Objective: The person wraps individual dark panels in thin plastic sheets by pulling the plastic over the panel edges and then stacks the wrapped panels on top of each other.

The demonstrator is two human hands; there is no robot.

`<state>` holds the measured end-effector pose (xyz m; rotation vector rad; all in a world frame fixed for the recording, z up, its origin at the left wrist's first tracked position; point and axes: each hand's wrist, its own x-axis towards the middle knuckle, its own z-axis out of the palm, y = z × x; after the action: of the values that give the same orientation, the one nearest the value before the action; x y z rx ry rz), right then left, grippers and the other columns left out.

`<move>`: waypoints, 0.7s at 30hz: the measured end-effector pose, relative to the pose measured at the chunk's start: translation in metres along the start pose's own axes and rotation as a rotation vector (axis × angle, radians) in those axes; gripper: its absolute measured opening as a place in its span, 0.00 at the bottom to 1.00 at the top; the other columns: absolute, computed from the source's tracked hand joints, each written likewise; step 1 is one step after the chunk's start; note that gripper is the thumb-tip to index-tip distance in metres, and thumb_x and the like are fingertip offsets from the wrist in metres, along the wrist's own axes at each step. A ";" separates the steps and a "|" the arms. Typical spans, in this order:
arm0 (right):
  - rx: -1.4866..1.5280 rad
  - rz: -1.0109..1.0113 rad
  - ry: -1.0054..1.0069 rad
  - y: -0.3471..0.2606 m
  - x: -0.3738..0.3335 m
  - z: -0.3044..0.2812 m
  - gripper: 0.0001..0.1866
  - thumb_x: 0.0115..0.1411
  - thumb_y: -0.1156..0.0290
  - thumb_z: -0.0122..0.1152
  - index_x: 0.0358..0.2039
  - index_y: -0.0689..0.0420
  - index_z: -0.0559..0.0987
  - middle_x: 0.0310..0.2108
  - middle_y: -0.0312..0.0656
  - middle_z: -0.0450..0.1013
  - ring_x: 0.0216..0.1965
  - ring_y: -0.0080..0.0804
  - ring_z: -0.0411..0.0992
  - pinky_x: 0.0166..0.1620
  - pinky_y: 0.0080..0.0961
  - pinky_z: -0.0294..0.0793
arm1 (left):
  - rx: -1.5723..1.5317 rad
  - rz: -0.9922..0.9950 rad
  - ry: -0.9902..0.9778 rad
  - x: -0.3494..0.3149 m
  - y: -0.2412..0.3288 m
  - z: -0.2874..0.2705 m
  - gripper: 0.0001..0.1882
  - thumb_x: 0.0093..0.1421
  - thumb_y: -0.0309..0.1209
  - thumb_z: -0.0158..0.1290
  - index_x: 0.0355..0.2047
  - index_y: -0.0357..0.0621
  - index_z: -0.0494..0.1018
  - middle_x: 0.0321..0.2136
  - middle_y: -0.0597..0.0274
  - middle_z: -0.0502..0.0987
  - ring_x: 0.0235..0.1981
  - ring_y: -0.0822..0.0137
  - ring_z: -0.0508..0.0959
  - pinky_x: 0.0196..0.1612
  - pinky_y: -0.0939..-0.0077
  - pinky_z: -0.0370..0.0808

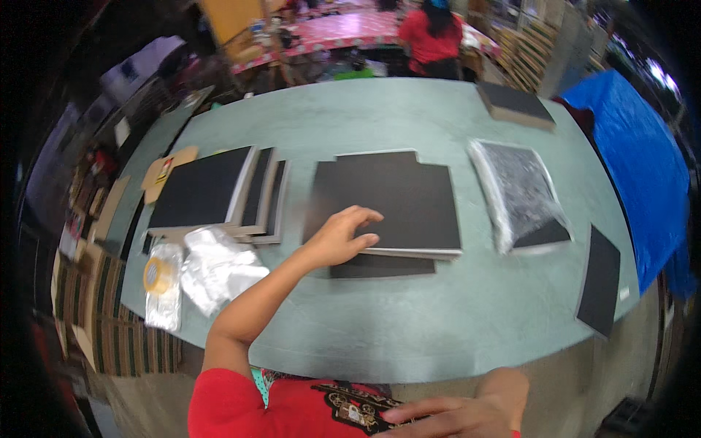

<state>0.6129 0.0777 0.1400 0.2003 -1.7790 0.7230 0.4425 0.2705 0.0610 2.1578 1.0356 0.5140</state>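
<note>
In the middle of the table lies a stack of black flat boards [409, 197] with pale edges, some turned crosswise so that ends stick out at the far and near sides. My left hand [342, 235] is over the near left part of the top board, thumb and forefinger apart, holding nothing. Whether it presses on the board I cannot tell. Close to my body, at the lower edge, my right hand [438, 420] is slightly blurred, its fingers stretched out and nothing seen in them. Left of the stack, more black boards [201, 188] lean over one another in thick piles.
Clear plastic bags [219, 270] and a yellow tape roll [157, 276] lie at the near left. On the right are a plastic-wrapped board pack [518, 190], a single black board [600, 281] and a far stack [515, 106]. A blue tarp [642, 168] hangs beyond; a person [432, 40] stands behind.
</note>
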 end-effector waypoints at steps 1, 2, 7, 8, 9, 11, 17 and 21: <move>0.129 0.014 0.016 0.013 0.002 0.016 0.19 0.52 0.73 0.50 0.46 0.57 0.64 0.48 0.53 0.62 0.50 0.56 0.59 0.49 0.48 0.59 | 0.041 0.020 0.115 -0.025 -0.022 -0.020 0.18 0.50 0.33 0.52 0.42 0.42 0.67 0.38 0.57 0.69 0.40 0.63 0.71 0.39 0.72 0.68; 0.259 0.024 0.034 0.025 0.005 0.031 0.19 0.52 0.74 0.51 0.46 0.57 0.65 0.49 0.54 0.61 0.50 0.56 0.58 0.49 0.48 0.59 | 0.117 -0.015 0.223 -0.050 -0.038 -0.044 0.17 0.50 0.32 0.52 0.40 0.42 0.68 0.37 0.58 0.70 0.38 0.63 0.71 0.39 0.72 0.68; 0.728 0.244 0.287 0.061 0.050 0.080 0.04 0.50 0.78 0.52 0.28 0.62 0.73 0.49 0.56 0.59 0.50 0.56 0.59 0.49 0.47 0.60 | 0.250 -0.310 0.907 -0.162 -0.155 -0.181 0.12 0.48 0.32 0.53 0.32 0.39 0.72 0.30 0.56 0.74 0.32 0.64 0.74 0.34 0.73 0.70; 0.767 0.244 0.389 0.074 0.055 0.095 0.03 0.50 0.78 0.53 0.24 0.63 0.74 0.49 0.56 0.59 0.49 0.56 0.59 0.49 0.47 0.61 | 0.315 -0.416 1.021 -0.193 -0.188 -0.210 0.13 0.49 0.33 0.53 0.32 0.39 0.72 0.30 0.55 0.74 0.33 0.65 0.74 0.34 0.74 0.70; 0.812 0.225 0.427 0.090 0.057 0.107 0.04 0.50 0.78 0.53 0.21 0.63 0.74 0.48 0.57 0.60 0.49 0.56 0.59 0.49 0.46 0.62 | 0.384 -0.525 1.126 -0.227 -0.221 -0.235 0.13 0.49 0.34 0.53 0.33 0.38 0.72 0.31 0.54 0.74 0.33 0.65 0.74 0.33 0.75 0.70; 0.943 0.254 0.513 0.117 0.060 0.137 0.06 0.50 0.77 0.54 0.18 0.63 0.74 0.46 0.58 0.61 0.49 0.55 0.60 0.48 0.45 0.64 | 0.428 -0.761 1.153 -0.302 -0.290 -0.277 0.19 0.51 0.42 0.51 0.35 0.37 0.71 0.33 0.50 0.73 0.36 0.65 0.73 0.37 0.74 0.68; 1.073 0.411 0.571 0.184 0.059 0.212 0.03 0.46 0.78 0.58 0.18 0.61 0.74 0.44 0.62 0.61 0.46 0.55 0.62 0.47 0.44 0.65 | -0.362 -0.970 0.973 -0.315 -0.358 -0.315 0.26 0.51 0.52 0.46 0.36 0.39 0.70 0.29 0.57 0.74 0.30 0.65 0.74 0.29 0.71 0.70; 0.894 0.211 0.564 0.217 0.058 0.275 0.03 0.45 0.77 0.60 0.18 0.59 0.74 0.44 0.61 0.61 0.45 0.54 0.62 0.48 0.44 0.64 | -0.639 -0.833 0.799 -0.288 -0.363 -0.315 0.22 0.50 0.50 0.49 0.35 0.45 0.69 0.26 0.63 0.73 0.26 0.68 0.72 0.25 0.73 0.69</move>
<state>0.2661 0.1081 0.0684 0.3592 -0.8612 1.5306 -0.1112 0.3347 0.0007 0.8108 1.7426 1.1164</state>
